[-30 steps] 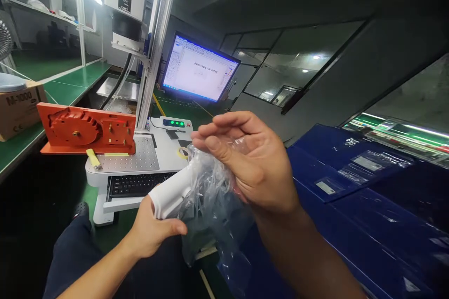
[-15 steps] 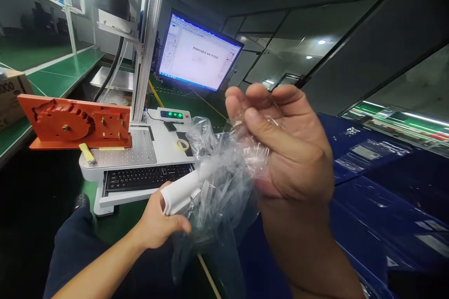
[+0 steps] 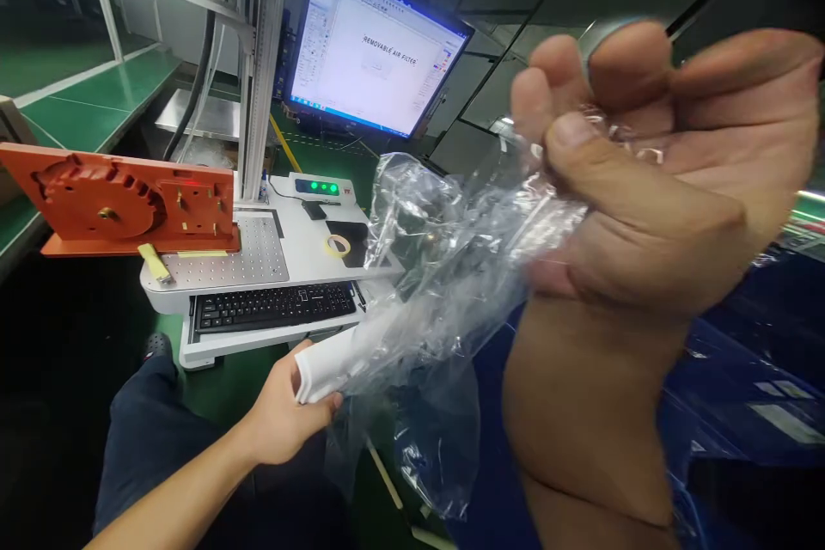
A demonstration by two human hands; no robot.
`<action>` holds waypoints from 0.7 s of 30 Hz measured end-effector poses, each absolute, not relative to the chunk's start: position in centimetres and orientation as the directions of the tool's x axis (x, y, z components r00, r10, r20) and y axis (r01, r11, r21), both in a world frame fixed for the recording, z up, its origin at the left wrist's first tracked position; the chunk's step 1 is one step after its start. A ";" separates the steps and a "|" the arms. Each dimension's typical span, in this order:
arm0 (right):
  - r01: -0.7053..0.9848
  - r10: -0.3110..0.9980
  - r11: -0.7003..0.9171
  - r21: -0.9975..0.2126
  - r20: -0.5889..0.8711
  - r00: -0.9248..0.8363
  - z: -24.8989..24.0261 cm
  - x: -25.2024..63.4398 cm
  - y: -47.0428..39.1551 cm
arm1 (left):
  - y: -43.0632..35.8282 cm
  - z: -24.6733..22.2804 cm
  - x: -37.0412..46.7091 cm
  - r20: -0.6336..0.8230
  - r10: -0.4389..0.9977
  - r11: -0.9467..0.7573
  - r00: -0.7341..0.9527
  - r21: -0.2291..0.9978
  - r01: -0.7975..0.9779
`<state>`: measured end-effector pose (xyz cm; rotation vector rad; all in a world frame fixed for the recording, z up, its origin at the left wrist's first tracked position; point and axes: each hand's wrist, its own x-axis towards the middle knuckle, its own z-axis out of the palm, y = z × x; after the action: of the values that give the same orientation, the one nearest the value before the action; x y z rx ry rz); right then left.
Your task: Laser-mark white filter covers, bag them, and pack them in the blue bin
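Observation:
My left hand point(image 3: 287, 412) is wrapped round the near end of a white plastic part point(image 3: 332, 363), low in the middle of the view. The far end of this part sits inside a crumpled clear plastic bag point(image 3: 451, 275). High on the right, close to the camera, my right hand point(image 3: 670, 172) pinches the gathered bag between thumb and curled fingers, and the film is stretched between both hands.
A white machine bench point(image 3: 302, 249) carries an orange fixture point(image 3: 122, 202), a tape roll point(image 3: 337, 246) and a yellow strip point(image 3: 155, 264). Below is a keyboard point(image 3: 277, 307); behind stands a monitor point(image 3: 380, 47). Blue covered stacks point(image 3: 722, 361) are at right.
My right hand has moved up and to the right, closer to the camera, pulling the bag longer. My left hand still grips the white part. The view has shifted slightly.

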<state>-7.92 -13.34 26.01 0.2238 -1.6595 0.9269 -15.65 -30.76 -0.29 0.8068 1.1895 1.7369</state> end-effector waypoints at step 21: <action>0.385 0.593 0.452 -0.805 -0.052 -0.804 5.8 8.7 -16.8 | -26.5 10.3 -16.8 -0.080 0.746 -0.403 -0.662 0.737 -0.543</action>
<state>8.73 -16.79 5.76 -0.8474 -2.4667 1.2743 -16.77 -26.48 10.31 0.3355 0.9740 2.1024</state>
